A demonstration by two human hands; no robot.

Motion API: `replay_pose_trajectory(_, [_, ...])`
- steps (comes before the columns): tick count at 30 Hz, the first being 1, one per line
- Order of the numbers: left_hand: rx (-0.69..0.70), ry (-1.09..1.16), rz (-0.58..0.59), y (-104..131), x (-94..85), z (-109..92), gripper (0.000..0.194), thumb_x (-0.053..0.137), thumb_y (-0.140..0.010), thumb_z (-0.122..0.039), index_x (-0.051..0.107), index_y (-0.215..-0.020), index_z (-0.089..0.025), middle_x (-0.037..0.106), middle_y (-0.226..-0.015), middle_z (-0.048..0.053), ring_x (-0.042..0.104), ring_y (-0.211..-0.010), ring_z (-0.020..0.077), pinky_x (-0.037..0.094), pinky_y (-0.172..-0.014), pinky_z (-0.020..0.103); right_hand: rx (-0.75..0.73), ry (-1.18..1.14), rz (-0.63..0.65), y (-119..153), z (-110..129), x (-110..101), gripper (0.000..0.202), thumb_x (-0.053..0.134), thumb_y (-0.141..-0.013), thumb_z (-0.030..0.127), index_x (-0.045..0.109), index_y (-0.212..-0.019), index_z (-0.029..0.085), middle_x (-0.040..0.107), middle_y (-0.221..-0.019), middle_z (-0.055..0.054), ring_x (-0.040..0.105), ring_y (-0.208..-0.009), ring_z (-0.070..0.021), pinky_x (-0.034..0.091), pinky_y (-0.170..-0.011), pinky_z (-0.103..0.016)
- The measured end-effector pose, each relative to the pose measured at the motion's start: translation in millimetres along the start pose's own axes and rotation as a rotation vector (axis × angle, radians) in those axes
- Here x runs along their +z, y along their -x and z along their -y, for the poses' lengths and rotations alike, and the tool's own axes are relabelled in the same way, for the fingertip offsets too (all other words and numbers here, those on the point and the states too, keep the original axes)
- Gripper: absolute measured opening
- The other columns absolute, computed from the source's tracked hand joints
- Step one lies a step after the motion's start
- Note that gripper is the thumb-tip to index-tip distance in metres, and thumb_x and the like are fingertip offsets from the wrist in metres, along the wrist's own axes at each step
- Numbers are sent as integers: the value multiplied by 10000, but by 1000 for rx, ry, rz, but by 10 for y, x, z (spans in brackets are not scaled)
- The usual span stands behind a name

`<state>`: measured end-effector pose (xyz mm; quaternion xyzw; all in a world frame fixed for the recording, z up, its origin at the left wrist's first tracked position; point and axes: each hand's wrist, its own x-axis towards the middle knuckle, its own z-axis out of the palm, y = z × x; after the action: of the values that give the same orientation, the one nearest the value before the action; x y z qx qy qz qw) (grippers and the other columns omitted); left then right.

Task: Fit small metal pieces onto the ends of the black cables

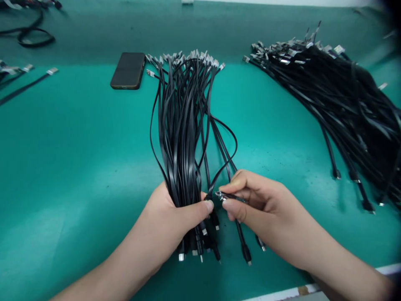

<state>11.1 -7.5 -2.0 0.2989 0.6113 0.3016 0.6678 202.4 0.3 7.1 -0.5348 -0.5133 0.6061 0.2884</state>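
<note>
A thick bundle of flat black cables lies upright in the middle of the view, metal plugs at its far end and mixed connectors at its near end. My left hand is wrapped round the near part of this bundle, thumb on top. Just to the right, my right hand pinches a small dark piece with shiny metal ends between thumb and fingers, close to my left thumb. What exactly this piece is cannot be made out. A few loose cables pass beneath my right hand.
The green table carries a dark phone left of the bundle's far end. A large pile of black cables lies at the right. More cables lie at the left edge, with a coiled one behind.
</note>
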Motion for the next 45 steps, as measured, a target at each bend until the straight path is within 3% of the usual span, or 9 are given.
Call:
replay_pose_trajectory(3, [-6,27,10,2,9,-4,154,830,-733,-224,700,-812,-202,696,-710,-49,609,-651,112,462,-584,205,-5,-15,5,-2,38,-65,148,651,-900,311,629,-1017,223,608,-767,0,579,-686,-160,441,-592,-289])
replay_pose_trajectory(8, [7,72,33,6,19,-10,162,839,-707,-193,694,-779,-186,677,-674,-53,589,-621,97,440,-557,187,-60,40,59,11,6,-59,102,594,-946,326,621,-923,231,556,-973,-22,561,-726,-146,445,-620,-306])
replay_pose_trajectory(13, [-9,104,27,6,6,6,202,860,-688,-217,709,-818,-183,705,-690,-40,622,-639,109,465,-575,191,-48,129,101,20,-51,0,103,570,-958,278,657,-917,242,599,-904,-9,556,-733,-149,424,-643,-306])
replay_pose_trajectory(18, [0,86,3,-10,6,10,232,877,-666,-223,703,-813,-176,716,-693,-31,634,-642,118,483,-585,198,-15,107,58,6,-107,50,106,588,-924,289,560,-838,234,530,-870,6,533,-696,-144,410,-591,-300])
replay_pose_trajectory(22, [21,163,100,-22,22,-3,170,847,-712,-231,693,-754,-173,714,-672,-18,650,-640,130,493,-588,206,136,-4,127,-9,-122,100,164,611,-897,347,503,-837,238,560,-828,2,569,-678,-157,421,-558,-300])
replay_pose_trajectory(25, [33,171,176,-21,22,-5,139,820,-740,-229,697,-731,-165,710,-670,-3,649,-642,138,496,-595,217,167,-21,127,-15,-120,112,183,621,-894,367,493,-855,242,590,-792,4,577,-676,-155,426,-561,-293])
replay_pose_trajectory(32, [52,130,192,-13,19,6,106,757,-786,-219,665,-758,-174,707,-675,10,666,-695,176,517,-651,266,179,-50,156,-6,-126,99,208,634,-906,374,482,-857,241,599,-746,10,573,-647,-145,418,-538,-277])
replay_pose_trajectory(41, [51,161,212,-22,11,0,138,778,-787,-214,663,-723,-172,706,-634,-13,644,-629,133,474,-584,217,83,-85,132,-14,-155,131,189,617,-916,280,470,-808,230,591,-761,25,581,-587,-103,467,-542,-258])
replay_pose_trajectory(45, [58,137,144,-39,-5,10,138,815,-750,-203,682,-747,-167,688,-654,-25,620,-643,120,459,-595,210,80,-120,97,-32,-145,104,200,670,-909,303,511,-822,220,606,-744,21,601,-596,-109,498,-551,-254])
